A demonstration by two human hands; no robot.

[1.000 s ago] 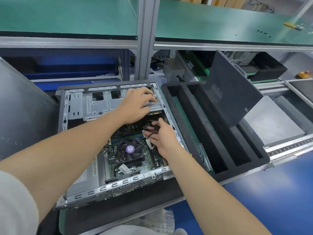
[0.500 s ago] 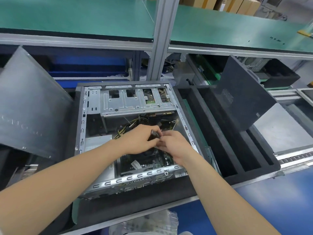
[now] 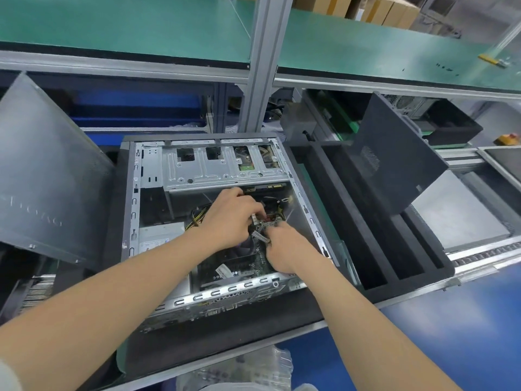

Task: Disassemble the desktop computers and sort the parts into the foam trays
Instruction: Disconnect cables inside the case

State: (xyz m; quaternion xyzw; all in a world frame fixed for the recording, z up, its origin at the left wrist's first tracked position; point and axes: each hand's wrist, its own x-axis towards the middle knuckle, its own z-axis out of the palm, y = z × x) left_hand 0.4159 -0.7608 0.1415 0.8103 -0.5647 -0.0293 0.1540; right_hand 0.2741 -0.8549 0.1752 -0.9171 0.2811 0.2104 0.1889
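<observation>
**Gripping small green card inside open PC case**

Both hands are down in the case, meeting over the mobo at about mid-case. The left hand has its fingers curled, pinching the card's left end. The right hand pinches the near end, where a grey strip hangs off; can't tell what the strip is. The card sits tilted btwn the fingertips, just above the board.

The case lies on its side on a black mat, open face up. The drive cage is at the far end and the PSU is at left. Yellow/black cables run just left of the left hand.

The black foam tray w/ long slots sits touching the case's right side. A dark side panel leans tilted in its far end. A 2nd grey panel leans at the left of the case. The green shelf is above, w/ cardboard boxes behind it.
</observation>
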